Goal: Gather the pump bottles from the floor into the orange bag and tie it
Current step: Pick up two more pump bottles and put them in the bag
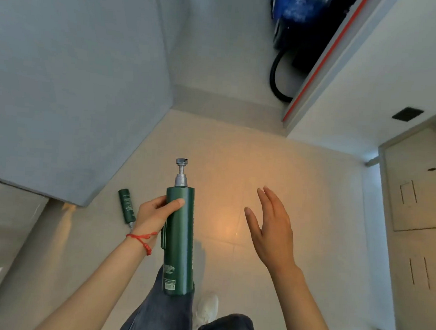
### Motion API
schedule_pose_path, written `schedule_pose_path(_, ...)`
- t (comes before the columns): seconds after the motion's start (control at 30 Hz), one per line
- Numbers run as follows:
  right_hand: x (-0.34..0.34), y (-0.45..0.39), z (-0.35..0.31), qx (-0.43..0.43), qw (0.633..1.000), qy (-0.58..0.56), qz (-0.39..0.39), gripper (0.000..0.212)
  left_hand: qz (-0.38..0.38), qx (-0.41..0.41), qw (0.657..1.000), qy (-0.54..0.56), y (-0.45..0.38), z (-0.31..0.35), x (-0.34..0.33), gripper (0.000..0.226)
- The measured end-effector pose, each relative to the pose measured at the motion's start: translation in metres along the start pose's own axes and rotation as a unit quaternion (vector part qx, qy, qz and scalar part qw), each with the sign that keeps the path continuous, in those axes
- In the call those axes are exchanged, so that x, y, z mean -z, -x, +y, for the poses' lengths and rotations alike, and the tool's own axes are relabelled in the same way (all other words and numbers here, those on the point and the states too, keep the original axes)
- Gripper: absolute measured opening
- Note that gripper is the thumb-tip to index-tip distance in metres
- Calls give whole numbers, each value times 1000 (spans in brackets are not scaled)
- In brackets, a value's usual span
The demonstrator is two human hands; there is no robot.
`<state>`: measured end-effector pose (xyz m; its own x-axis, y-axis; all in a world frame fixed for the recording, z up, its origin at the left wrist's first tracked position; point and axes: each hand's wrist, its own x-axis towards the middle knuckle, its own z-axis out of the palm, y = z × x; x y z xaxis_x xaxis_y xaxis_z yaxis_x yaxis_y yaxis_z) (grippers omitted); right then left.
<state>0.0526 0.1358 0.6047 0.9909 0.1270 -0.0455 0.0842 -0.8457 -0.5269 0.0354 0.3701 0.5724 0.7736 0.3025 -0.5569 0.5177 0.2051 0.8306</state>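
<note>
My left hand (155, 216) grips a tall dark green pump bottle (178, 251) with a grey pump head, held upright above the floor near the middle of the view. A red string bracelet is on that wrist. A second, smaller-looking green bottle (127, 205) lies on the pale tiled floor to the left, close to a wall corner. My right hand (271, 229) hovers to the right of the held bottle, fingers straight and apart, holding nothing. No orange bag is in view.
A grey wall corner (86, 131) juts in at left. At top right a cupboard opening holds dark blue items and a black hose (278, 79). Cabinet doors (418, 215) stand at right. My legs and a white shoe (206, 309) are below.
</note>
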Motion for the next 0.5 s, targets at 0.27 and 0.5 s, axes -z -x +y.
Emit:
schedule_pose_path(0.27,-13,-138,-62,79,996,25,-41,51,65,-4,997,34,-96,70,32,11)
schedule_pose_path(0.5,-28,-243,-131,157,983,50,-81,50,118,10,989,85,-160,122,64,17)
